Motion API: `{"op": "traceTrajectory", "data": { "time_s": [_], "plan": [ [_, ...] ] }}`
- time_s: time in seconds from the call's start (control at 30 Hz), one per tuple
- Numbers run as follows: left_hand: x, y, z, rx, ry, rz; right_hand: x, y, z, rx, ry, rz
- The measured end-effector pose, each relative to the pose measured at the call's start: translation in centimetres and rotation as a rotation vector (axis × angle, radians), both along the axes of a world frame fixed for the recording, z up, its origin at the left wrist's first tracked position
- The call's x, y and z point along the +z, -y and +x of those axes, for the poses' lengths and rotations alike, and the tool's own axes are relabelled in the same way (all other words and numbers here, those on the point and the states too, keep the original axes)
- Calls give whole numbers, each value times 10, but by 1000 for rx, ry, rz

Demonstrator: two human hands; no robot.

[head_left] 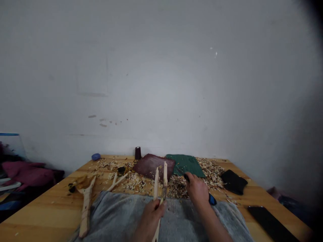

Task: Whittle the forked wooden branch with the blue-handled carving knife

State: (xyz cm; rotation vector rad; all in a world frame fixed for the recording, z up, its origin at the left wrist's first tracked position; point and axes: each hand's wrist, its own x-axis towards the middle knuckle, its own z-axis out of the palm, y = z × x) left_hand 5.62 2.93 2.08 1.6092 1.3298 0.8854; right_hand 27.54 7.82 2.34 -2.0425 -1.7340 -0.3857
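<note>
My left hand (pixel 152 216) is closed around a pale, peeled forked stick (pixel 156 185), whose two prongs point away from me. Darker bark shows low on the right prong. To its right, my right hand (pixel 198 190) grips a knife with a black and blue handle (pixel 212 200); its thin blade is hard to make out against the green sheet. The knife is apart from the stick. Under both hands lies a grey cloth (pixel 121 211). Another peeled forked stick (pixel 86 205) lies left of the cloth, and a thinner forked branch (pixel 117 181) lies behind it.
Wood shavings (pixel 210 171) cover the back of the wooden table (pixel 45 215). A maroon sheet (pixel 148 164), a green sheet (pixel 188 163), a dark thread spool (pixel 137 153) and a blue object (pixel 96 156) lie there. A black piece (pixel 233 181) and dark flat slab (pixel 271 223) are rightward.
</note>
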Motion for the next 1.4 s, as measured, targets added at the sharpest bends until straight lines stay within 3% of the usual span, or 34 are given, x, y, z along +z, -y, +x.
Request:
{"op": "traceTrajectory", "data": {
  "time_s": [0.2, 0.57, 0.67, 0.83, 0.97, 1.1, 1.4],
  "plan": [
    [-3, -3, 1, 44, -43, 28, 3, 12, -31, 239, -110, 80],
    [-6, -8, -5, 91, -130, 132, 1, 18, -47, 485, -316, 158],
    [-6, -8, -5, 98, -114, 138, 6, 21, -50, 599, -551, 213],
    [-3, -7, -5, 77, -64, 111, 14, 22, -53, 740, -1136, 184],
    [-2, -7, -5, 78, -68, 111, 11, 18, -50, 851, -1352, 148],
    [-1, -6, -6, 87, -96, 133, 10, 17, -45, 837, -1387, 201],
    [-4, -7, -5, 86, -116, 142, 5, 9, -38, 719, -1163, 252]
  ]
}}
